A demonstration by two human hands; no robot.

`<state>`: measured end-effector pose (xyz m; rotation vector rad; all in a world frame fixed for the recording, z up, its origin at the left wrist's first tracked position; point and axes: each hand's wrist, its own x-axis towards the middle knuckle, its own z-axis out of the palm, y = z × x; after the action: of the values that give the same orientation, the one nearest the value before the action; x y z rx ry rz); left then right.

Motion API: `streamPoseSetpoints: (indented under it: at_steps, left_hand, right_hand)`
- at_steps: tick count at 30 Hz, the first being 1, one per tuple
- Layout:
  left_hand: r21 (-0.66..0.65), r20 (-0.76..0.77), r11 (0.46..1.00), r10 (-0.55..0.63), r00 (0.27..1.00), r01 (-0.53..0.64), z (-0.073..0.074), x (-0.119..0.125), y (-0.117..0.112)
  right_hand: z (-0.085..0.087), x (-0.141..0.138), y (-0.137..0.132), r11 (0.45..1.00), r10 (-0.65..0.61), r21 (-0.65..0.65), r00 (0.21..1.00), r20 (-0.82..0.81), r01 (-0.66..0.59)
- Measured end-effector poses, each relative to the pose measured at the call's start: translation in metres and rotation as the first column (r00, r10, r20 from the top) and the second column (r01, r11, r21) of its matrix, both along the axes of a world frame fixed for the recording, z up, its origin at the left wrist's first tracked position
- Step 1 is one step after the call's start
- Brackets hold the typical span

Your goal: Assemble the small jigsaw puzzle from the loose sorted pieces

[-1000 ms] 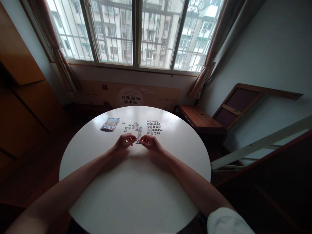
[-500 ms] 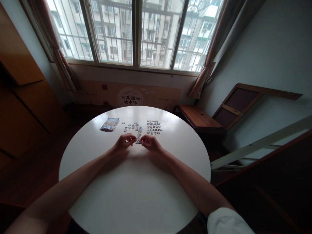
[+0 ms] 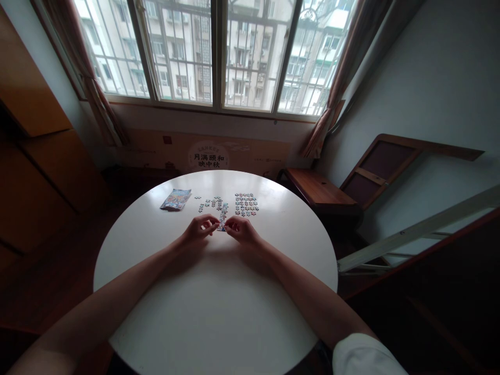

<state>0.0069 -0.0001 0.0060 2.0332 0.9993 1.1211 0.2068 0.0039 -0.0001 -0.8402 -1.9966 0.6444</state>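
Observation:
A narrow strip of joined jigsaw puzzle pieces point(image 3: 224, 212) lies on the white round table point(image 3: 222, 307), its near end between my hands. My left hand point(image 3: 202, 226) is closed in a pinch at the strip's left edge. From the right side, my right hand point(image 3: 240, 228) pinches the same near end, thumb and forefinger together. The fingertips hide just which pieces they grip. Loose puzzle pieces point(image 3: 207, 202) lie scattered left of the strip. To the right, several more pieces point(image 3: 246, 204) are set out in rows.
A printed picture packet point(image 3: 175, 200) lies at the table's far left. Beyond the right edge stand a wooden bench point(image 3: 318, 186) and a slanting metal ladder-like frame point(image 3: 410, 232). A cardboard panel point(image 3: 156, 151) with printed characters rests below the barred window point(image 3: 179, 52).
Hardly anything differs. Both hands keep their pinch at the near end of the strip, with only a very slight shift of the fingers.

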Motion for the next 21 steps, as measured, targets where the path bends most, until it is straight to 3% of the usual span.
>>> streamPoseSetpoints:
  at_steps: [21]
  left_hand:
    - [0.029,0.009,0.999,-0.014,1.000,0.014,-0.0051,-0.0011,0.0037]
  right_hand:
    - [-0.0039,0.0015,0.0034,0.999,-0.009,0.031,1.000,0.019,0.008]
